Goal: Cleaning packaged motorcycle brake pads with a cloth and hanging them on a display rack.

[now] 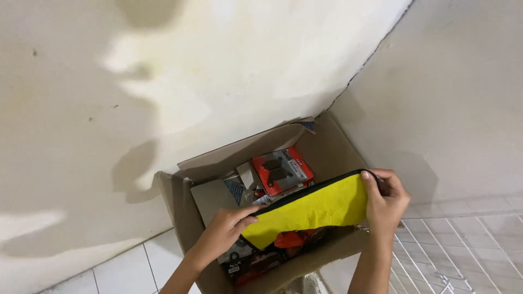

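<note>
— Two hands hold one yellow pouch (316, 209) with a black zipper over an open cardboard box (180, 209); what's the grip?
— Left hand (220, 234) pinches its lower end, right hand (384, 204) clasps its upper end.
— Next?
— Seemingly mid-transfer; lowering needs space among one red blister pack (283, 171) and other packets.

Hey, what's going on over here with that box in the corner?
A person holds a yellow pouch with a black zip edge over an open cardboard box that stands in the corner of two walls. The left hand grips the pouch's lower end, the right hand its upper end. Inside the box lie red blister packs and other small packaged parts.
</note>
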